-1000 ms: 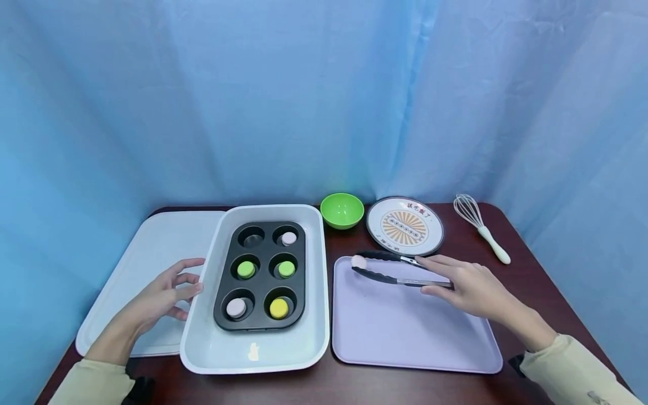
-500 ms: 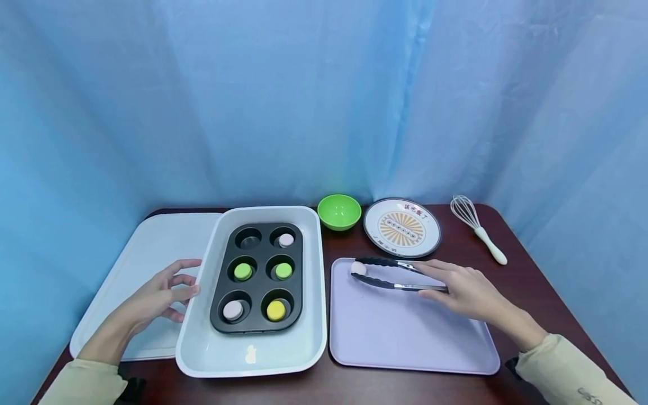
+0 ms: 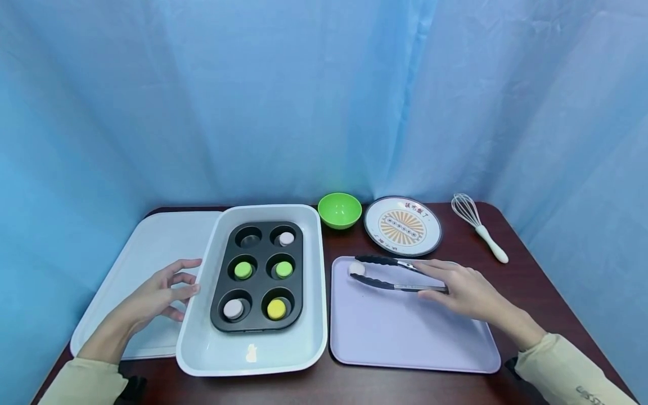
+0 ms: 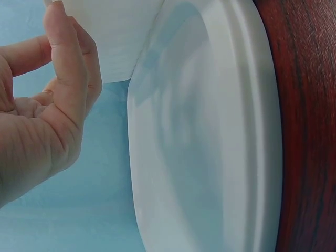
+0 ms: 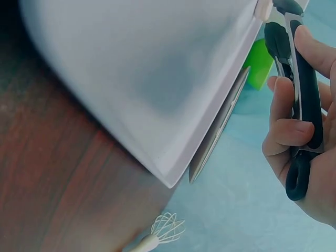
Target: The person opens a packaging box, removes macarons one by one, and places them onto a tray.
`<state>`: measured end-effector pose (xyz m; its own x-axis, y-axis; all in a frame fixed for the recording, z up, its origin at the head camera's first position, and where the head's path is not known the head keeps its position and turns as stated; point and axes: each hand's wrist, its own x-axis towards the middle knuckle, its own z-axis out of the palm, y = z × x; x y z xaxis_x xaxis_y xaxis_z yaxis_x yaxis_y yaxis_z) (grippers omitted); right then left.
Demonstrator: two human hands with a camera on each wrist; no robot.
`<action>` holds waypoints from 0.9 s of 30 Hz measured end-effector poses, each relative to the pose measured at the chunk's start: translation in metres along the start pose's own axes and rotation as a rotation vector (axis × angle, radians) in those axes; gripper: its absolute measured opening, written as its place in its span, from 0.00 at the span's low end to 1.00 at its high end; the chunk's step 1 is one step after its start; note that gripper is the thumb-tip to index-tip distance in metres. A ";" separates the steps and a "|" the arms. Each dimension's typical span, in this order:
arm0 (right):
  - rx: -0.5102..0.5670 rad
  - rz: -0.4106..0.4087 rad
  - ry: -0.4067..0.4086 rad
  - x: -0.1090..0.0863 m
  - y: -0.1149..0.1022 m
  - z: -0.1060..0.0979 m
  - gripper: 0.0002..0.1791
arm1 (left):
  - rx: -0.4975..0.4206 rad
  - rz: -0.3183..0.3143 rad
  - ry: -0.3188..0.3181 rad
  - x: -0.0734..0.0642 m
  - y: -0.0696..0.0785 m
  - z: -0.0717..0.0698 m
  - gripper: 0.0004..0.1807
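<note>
A pair of tongs (image 3: 377, 283) with dark scalloped tips is gripped in my right hand (image 3: 468, 289) over the lilac tray (image 3: 405, 337). The spread tips stand on the far and near sides of a round, pale pink piece (image 3: 356, 269) at the tray's far left corner; whether both touch it I cannot tell. My left hand (image 3: 157, 298) has loosely bent fingers, its fingertips against the left wall of a deep white bin (image 3: 319, 281). Inside the bin lies a dark muffin tin (image 3: 257, 304), with pale, green (image 3: 243, 270) and yellow (image 3: 277, 309) round pieces in all but its far left cup.
A white tray (image 3: 162, 236) lies under my left hand, beside the bin. Along the back stand a green bowl (image 3: 340, 211) and a patterned plate (image 3: 403, 226). A whisk (image 3: 480, 227) lies at the far right. Behind the dark wood table (image 3: 334, 382) hangs a blue curtain (image 3: 283, 101).
The tongs have come slightly nearer to me, and the pale piece has shifted the same way on the tray. My left hand keeps its place at the bin.
</note>
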<state>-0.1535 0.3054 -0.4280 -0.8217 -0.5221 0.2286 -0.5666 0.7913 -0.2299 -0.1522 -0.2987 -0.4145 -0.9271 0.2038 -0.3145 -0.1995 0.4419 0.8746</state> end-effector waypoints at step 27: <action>-0.007 -0.152 0.018 0.084 -0.040 -0.045 0.33 | -0.010 0.013 0.006 0.002 -0.002 0.001 0.39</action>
<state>-0.1974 0.2445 -0.3566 -0.7251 -0.6303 0.2773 -0.6841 0.7056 -0.1848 -0.1532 -0.2990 -0.4174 -0.9316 0.2039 -0.3010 -0.1909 0.4302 0.8823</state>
